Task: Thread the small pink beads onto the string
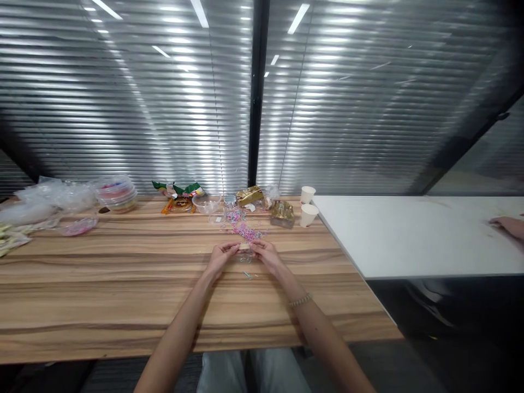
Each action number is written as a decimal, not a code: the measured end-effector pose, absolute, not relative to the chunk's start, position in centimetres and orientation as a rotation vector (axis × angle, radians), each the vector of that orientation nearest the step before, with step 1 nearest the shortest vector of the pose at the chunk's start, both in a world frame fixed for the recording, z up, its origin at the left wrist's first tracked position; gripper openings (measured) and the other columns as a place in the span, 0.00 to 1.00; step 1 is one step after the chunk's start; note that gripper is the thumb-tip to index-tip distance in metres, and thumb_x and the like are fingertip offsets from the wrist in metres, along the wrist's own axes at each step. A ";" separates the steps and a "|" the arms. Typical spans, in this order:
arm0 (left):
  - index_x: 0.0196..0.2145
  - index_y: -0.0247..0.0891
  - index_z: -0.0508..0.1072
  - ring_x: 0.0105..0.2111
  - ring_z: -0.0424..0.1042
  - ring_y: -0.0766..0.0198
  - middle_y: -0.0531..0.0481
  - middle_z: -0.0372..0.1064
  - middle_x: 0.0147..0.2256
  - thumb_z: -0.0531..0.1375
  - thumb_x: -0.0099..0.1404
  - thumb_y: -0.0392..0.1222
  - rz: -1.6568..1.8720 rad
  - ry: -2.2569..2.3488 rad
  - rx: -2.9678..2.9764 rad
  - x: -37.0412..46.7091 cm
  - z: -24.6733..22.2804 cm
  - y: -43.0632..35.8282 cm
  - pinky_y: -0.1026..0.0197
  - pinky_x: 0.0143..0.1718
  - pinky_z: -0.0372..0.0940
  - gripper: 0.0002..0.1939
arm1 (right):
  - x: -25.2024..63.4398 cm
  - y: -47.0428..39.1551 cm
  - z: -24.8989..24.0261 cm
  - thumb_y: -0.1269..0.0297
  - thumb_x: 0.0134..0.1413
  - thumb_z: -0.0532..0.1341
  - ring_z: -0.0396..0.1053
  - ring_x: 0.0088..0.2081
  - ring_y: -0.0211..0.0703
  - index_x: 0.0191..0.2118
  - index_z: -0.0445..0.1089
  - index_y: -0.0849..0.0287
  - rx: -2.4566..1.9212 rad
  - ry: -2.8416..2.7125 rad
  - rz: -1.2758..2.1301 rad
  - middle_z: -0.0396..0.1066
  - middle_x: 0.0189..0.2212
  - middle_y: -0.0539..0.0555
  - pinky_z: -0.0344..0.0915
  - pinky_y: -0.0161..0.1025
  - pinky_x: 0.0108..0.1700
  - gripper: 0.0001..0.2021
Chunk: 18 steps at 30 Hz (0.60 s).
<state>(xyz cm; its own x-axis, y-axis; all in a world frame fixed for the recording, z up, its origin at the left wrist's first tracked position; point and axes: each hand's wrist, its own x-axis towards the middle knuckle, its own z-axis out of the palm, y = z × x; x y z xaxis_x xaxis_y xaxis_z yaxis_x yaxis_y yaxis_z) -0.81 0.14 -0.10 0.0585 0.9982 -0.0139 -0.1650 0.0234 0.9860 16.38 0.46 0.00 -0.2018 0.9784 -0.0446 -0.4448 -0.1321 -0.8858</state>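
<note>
My left hand (222,255) and my right hand (265,254) meet over the wooden table, fingers pinched. Between their fingertips runs a small pale strip (244,246), gripped at both ends; its exact kind is too small to make out. Just beyond lies a loose heap of small pink, purple and pale-blue pieces (248,232), which look like beads. More of them spread toward a small clear jar (230,202). Below the hands are a few thin greenish bits (246,274) on the wood.
Behind the heap stand a clear bowl (207,204), green snack packets (192,189), a gold package (249,195), a gold-topped box (282,213) and paper cups (308,215). Stacked tubs (117,194) and plastic bags (53,197) sit left. Another person's hand (507,225) rests over the white table (393,234).
</note>
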 end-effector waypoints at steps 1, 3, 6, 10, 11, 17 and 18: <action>0.35 0.32 0.77 0.33 0.73 0.59 0.42 0.76 0.34 0.68 0.44 0.48 1.236 1.059 1.086 -0.8 -0.1 0.2 0.58 0.40 0.65 0.21 | 16.4 0.5 0.0 0.60 0.34 0.70 0.64 0.25 0.34 0.31 0.71 0.60 -0.815 -0.911 1.606 0.71 0.27 0.50 0.61 0.33 0.29 0.15; 0.34 0.32 0.76 0.32 0.73 0.60 0.43 0.76 0.33 0.68 0.44 0.47 1.261 1.067 1.061 -0.9 -0.2 0.3 0.59 0.39 0.65 0.21 | 16.4 0.5 -0.1 0.57 0.37 0.68 0.66 0.26 0.35 0.32 0.71 0.59 -0.801 -0.872 1.624 0.72 0.29 0.51 0.63 0.35 0.31 0.15; 0.34 0.32 0.76 0.32 0.72 0.61 0.44 0.75 0.32 0.69 0.44 0.47 1.300 1.066 1.039 -1.1 -0.3 0.5 0.60 0.39 0.65 0.20 | 16.6 0.7 -0.2 0.54 0.41 0.66 0.68 0.27 0.36 0.33 0.71 0.59 -0.788 -0.844 1.627 0.73 0.32 0.53 0.64 0.35 0.32 0.15; 0.36 0.32 0.76 0.32 0.72 0.61 0.44 0.75 0.32 0.68 0.45 0.46 1.292 1.055 1.042 -1.2 -0.3 0.5 0.60 0.38 0.64 0.21 | 16.7 0.8 -0.3 0.54 0.40 0.67 0.68 0.27 0.36 0.32 0.71 0.59 -0.806 -0.846 1.603 0.73 0.31 0.52 0.63 0.34 0.30 0.15; 0.36 0.32 0.76 0.32 0.72 0.61 0.44 0.75 0.32 0.68 0.45 0.46 1.286 1.056 1.052 -1.2 -0.3 0.5 0.60 0.38 0.64 0.21 | 16.6 0.8 -0.3 0.54 0.39 0.67 0.68 0.27 0.36 0.32 0.71 0.59 -0.808 -0.862 1.600 0.73 0.30 0.52 0.63 0.34 0.30 0.15; 0.37 0.33 0.76 0.33 0.72 0.61 0.44 0.75 0.34 0.68 0.45 0.45 1.267 1.054 1.098 -1.2 -0.6 0.5 0.60 0.39 0.64 0.21 | 16.6 0.6 -0.3 0.55 0.36 0.69 0.68 0.27 0.37 0.31 0.72 0.61 -0.843 -0.978 1.566 0.73 0.27 0.53 0.63 0.35 0.31 0.16; 0.37 0.33 0.76 0.34 0.72 0.60 0.44 0.75 0.34 0.69 0.45 0.45 1.266 1.055 1.106 -1.2 -0.6 0.5 0.60 0.39 0.64 0.21 | 16.6 0.7 -0.4 0.55 0.36 0.69 0.68 0.27 0.37 0.31 0.73 0.61 -0.848 -0.980 1.558 0.73 0.27 0.53 0.63 0.35 0.31 0.16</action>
<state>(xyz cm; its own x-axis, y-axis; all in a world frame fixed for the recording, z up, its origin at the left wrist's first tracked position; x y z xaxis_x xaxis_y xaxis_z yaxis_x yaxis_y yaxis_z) -1.17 0.51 -0.61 0.0337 0.9994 0.0117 -0.1690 -0.0058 0.9856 16.60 0.65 -0.37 -0.1880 0.9817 -0.0290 -0.3990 -0.1033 -0.9111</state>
